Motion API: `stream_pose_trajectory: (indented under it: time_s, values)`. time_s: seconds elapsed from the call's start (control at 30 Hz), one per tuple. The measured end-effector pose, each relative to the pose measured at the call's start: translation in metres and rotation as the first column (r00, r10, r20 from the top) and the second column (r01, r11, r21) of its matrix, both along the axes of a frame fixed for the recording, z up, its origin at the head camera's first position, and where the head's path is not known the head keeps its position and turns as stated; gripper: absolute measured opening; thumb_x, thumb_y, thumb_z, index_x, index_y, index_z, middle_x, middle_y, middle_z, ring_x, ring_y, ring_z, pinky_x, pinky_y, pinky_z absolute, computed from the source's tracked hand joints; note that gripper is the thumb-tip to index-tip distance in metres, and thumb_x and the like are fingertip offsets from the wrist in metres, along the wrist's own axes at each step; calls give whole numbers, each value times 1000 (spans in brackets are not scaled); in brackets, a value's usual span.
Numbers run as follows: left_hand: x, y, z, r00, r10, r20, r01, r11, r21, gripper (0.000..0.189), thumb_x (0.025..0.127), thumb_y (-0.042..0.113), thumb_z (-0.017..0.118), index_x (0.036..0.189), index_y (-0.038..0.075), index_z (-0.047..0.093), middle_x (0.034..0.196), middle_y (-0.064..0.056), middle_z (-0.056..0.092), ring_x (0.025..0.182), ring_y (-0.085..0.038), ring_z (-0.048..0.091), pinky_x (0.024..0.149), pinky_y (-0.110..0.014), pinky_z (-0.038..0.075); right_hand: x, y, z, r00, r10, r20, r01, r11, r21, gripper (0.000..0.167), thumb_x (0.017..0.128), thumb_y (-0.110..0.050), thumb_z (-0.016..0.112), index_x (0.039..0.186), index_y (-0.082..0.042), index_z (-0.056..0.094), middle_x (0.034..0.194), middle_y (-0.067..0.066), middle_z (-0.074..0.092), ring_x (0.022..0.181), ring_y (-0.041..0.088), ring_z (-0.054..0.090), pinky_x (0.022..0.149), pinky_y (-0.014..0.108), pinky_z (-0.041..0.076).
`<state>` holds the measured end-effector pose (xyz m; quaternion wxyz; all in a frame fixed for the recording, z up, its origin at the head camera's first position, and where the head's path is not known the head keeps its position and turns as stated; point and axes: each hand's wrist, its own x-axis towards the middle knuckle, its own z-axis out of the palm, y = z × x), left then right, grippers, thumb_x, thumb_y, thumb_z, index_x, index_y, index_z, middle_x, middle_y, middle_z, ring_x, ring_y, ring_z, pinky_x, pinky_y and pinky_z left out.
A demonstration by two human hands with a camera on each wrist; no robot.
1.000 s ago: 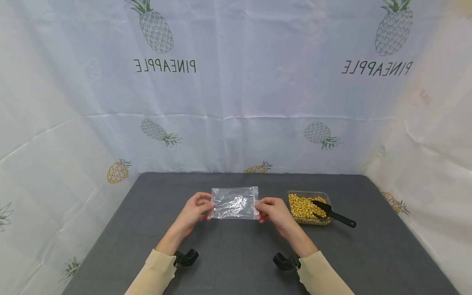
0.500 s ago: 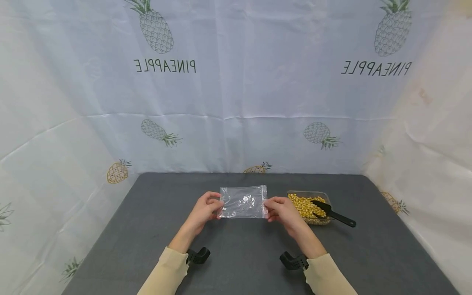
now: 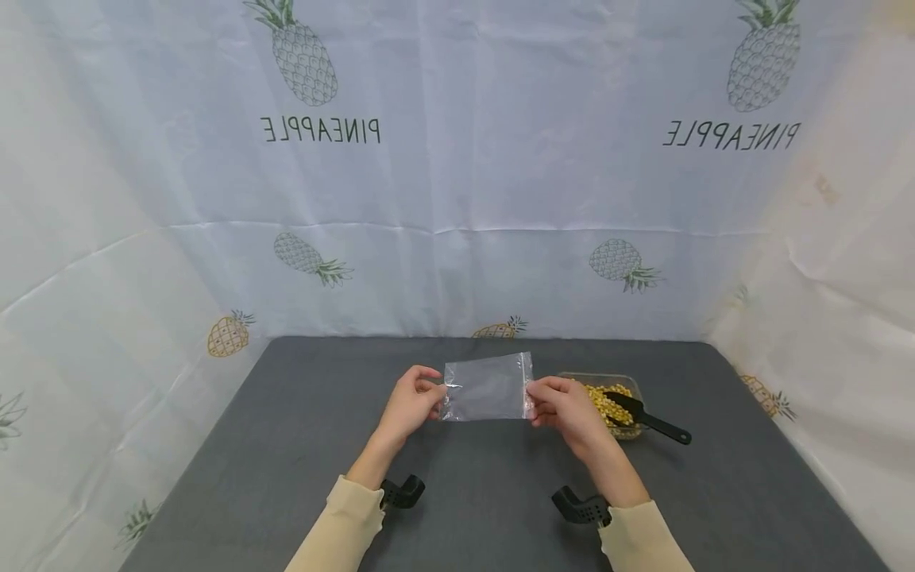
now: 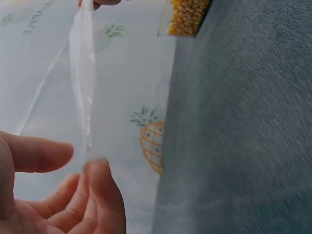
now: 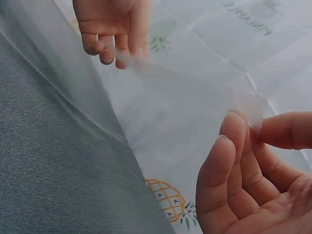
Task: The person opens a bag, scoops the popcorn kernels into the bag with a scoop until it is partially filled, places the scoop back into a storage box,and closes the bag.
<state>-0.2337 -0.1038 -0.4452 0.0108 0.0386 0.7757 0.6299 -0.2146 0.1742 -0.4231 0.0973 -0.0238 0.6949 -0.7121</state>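
A clear zip-lock bag (image 3: 489, 388), flat and with nothing inside, is stretched sideways between both hands above the table. Its zip strip runs down the right end. The left hand (image 3: 413, 407) pinches the bag's left edge between thumb and fingers. At the zip end, the right hand (image 3: 568, 409) pinches the other edge. Seen edge-on in the left wrist view, the bag (image 4: 87, 73) rises from the left fingertips (image 4: 99, 168) as a thin sheet. In the right wrist view, thumb and fingers of the right hand (image 5: 253, 180) meet at the bag's corner.
Behind the right hand stands a clear container (image 3: 596, 375) of yellow corn kernels (image 3: 608, 403), partly hidden by that hand. A black scoop (image 3: 661, 425) lies in the corn, handle out to the right. The dark grey table (image 3: 472, 492) meets a pineapple-print curtain (image 3: 457, 278) behind.
Both hands have carried the bag to the right and slightly up. The right hand now overlaps the corn container in the head view. Container and scoop have stayed put.
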Motion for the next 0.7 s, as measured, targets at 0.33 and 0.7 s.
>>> stream_pose_trajectory:
  time_s: [0.33,0.7]
  values:
    - [5,19,17,974,91,-207,-151,944,-292,28,97,14,67,122,4,61,104,-10,60,83,-20,58,70,-37,48,3,1,6,999,-21,-43,21,1000,-18,20,100,-17,67,101,2,71,77,7,65,67,18,63,66,33,58]
    - [14,41,38,963,-33,-267,12,997,-79,19,100,16,66,116,4,66,101,-6,65,87,-19,61,77,-38,52,11,0,17,983,72,-171,-60,995,74,31,99,-18,69,105,12,69,78,7,64,67,19,62,68,36,58]
